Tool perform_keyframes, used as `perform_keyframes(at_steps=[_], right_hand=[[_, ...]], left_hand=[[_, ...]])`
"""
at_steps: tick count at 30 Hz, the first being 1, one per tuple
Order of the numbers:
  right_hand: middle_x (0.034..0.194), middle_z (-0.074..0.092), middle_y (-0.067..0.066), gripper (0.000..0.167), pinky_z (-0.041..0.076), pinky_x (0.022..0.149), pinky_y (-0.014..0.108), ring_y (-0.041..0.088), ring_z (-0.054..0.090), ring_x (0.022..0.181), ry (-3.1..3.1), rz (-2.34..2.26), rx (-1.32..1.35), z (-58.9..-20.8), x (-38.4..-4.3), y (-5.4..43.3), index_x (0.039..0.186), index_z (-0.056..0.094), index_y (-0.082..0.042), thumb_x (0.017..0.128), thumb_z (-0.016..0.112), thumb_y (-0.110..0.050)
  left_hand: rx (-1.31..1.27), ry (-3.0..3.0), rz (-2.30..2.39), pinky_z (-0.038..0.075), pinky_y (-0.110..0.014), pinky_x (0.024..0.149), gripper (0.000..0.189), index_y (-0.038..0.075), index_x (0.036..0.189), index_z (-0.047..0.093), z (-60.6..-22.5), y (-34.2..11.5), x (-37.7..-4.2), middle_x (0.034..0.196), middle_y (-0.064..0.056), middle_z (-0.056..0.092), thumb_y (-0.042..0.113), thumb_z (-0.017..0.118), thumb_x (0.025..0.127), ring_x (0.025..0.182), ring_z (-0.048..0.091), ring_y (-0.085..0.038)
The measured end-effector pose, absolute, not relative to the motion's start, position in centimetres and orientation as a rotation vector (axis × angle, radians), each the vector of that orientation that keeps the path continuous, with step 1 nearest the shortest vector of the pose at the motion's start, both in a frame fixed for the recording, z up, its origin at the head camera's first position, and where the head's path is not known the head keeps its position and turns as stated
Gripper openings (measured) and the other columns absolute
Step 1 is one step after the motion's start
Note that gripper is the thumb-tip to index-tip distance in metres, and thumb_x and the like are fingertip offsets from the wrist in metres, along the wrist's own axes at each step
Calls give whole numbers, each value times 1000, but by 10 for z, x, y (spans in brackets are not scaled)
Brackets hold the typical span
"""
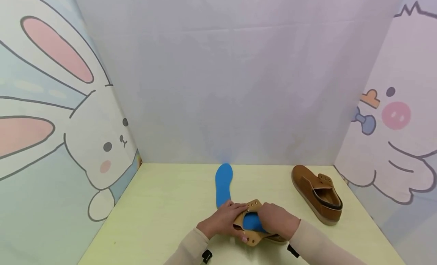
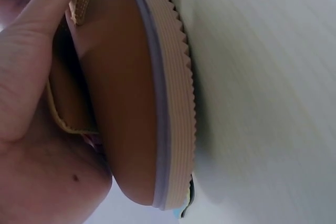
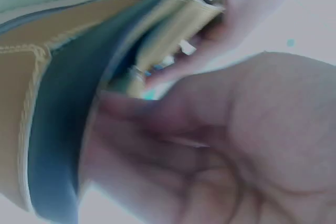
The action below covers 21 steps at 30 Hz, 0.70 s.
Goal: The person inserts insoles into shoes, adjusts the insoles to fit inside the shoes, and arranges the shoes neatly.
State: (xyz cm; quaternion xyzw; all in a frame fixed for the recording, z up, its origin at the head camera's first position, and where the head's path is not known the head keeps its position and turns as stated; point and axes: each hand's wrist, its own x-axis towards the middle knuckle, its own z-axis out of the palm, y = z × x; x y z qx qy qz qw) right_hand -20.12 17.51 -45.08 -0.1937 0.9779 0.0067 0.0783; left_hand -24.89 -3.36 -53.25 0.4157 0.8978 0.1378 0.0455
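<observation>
A brown leather shoe (image 1: 253, 237) is between the two hands, its lace flaps spread and a blue insole (image 1: 252, 222) showing in its opening. My left hand (image 1: 223, 219) grips the upper by the flaps, thumb on the near side. In the left wrist view the shoe's side (image 2: 123, 93) and ribbed sole lie beside that hand. My right hand (image 1: 277, 220) is at the heel end. Its fingers (image 3: 136, 156) reach in past the dark collar (image 3: 63, 124) in the right wrist view, where their tips are hidden inside the shoe.
A second blue insole (image 1: 223, 183) lies flat on the pale yellow table (image 1: 153, 212), just beyond my left hand. The other brown shoe (image 1: 315, 194) stands upright at the right. Curtains with cartoon animals enclose the sides, and a plain white sheet (image 1: 232, 86) hangs behind.
</observation>
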Motion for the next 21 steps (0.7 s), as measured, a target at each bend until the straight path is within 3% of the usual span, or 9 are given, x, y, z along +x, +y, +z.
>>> perform_keyframes(at_steps=[5, 11, 15, 21], right_hand=[[70, 60, 4, 7, 52, 52, 37, 20, 58, 58, 3177, -120, -700, -444, -204, 189, 87, 69, -9, 90, 75, -9], [84, 69, 4, 20, 55, 58, 37, 19, 65, 69, 3195, -268, -598, -456, -216, 200, 107, 73, -7, 91, 77, -18], [71, 64, -1, 9, 52, 55, 35, 13, 58, 60, 3124, -332, -537, -467, -222, 203, 92, 74, -9, 92, 76, -18], [64, 58, -6, 13, 47, 53, 30, 8, 50, 56, 3085, -408, -638, -475, -225, 207, 80, 73, -9, 93, 73, -12]], left_hand=[[1263, 2740, 429, 40, -24, 91, 100, 21, 157, 42, -532, -32, -248, 156, 6, 43, 72, 74, 77, 108, 40, -9], [1248, 2742, 429, 40, -24, 92, 100, 21, 157, 41, -529, -33, -247, 157, 6, 42, 73, 73, 77, 110, 40, -10], [1263, 2750, 405, 40, -24, 92, 99, 21, 157, 42, -530, -34, -246, 157, 6, 42, 72, 73, 78, 110, 41, -9], [1264, 2762, 391, 39, -23, 92, 100, 21, 156, 42, -532, -32, -247, 156, 7, 42, 73, 73, 77, 109, 41, -9]])
